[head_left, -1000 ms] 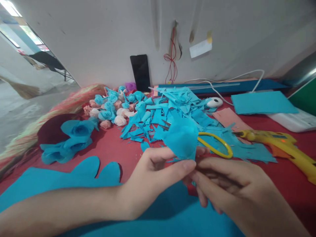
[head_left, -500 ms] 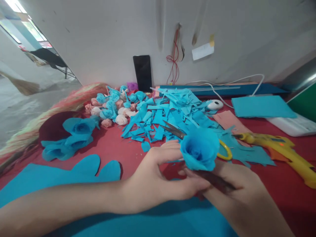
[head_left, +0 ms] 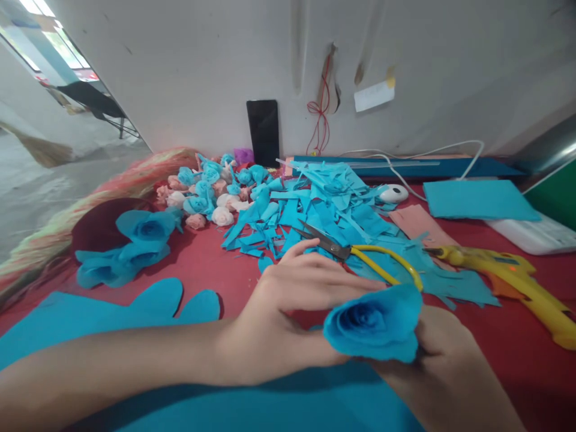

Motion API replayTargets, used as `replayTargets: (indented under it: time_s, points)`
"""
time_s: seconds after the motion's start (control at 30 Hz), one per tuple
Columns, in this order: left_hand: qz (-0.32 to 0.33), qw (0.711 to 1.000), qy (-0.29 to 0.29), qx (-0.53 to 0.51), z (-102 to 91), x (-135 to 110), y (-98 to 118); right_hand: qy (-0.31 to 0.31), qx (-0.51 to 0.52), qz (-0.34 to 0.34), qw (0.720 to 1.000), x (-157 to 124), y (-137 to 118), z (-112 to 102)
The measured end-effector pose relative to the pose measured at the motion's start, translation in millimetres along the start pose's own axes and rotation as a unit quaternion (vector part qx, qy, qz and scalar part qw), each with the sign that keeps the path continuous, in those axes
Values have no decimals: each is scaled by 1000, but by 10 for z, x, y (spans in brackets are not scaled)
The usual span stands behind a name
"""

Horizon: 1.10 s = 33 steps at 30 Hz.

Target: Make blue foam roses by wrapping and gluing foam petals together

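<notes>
A rolled blue felt rose [head_left: 375,321] faces me near the lower middle, its open bloom tilted toward the camera. My right hand [head_left: 443,366] grips it from behind and below, mostly hidden by the petals. My left hand [head_left: 292,312] lies beside the rose with its fingers stretched along the rose's top edge, touching it. Under both forearms is a large blue felt sheet [head_left: 135,336] with scalloped petal cuts.
Yellow-handled scissors [head_left: 360,255] lie on blue felt scraps [head_left: 315,204] just beyond my hands. A yellow glue gun [head_left: 508,273] rests at right. Finished blue roses [head_left: 130,246] lie at left, small roses [head_left: 207,192] behind. A black phone [head_left: 264,132] leans on the wall.
The rose has turned from showing its back to facing me, and has come down and to the right, closer to the camera. My left fingers have spread along its top.
</notes>
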<state>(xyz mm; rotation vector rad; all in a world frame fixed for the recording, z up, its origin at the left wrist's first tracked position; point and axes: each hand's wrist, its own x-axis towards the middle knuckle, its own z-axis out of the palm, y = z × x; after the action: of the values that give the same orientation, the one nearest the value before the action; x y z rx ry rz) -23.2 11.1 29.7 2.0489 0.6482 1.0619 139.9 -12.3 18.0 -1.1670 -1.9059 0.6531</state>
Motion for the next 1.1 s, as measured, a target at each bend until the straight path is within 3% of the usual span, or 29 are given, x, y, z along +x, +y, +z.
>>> replayTargets:
  time_s: [0.17,0.4,0.8,0.97,1.1]
  points:
    - [0,999,11,38,17,-3,1,28,8,-25,999,8,-3,-1]
    - [-75,995,59,22,81,22,37,-9,62,14,998,24,-27,20]
    - [-93,994,54,-28,78,29,6,-66,219,145,963,-50,2,18]
    - [-78,995,55,-35,76,21,-6,-7,263,261,929,-25,-147,72]
    - [-83,994,53,-39,68,18,-20,10,279,285,917,-18,-180,75]
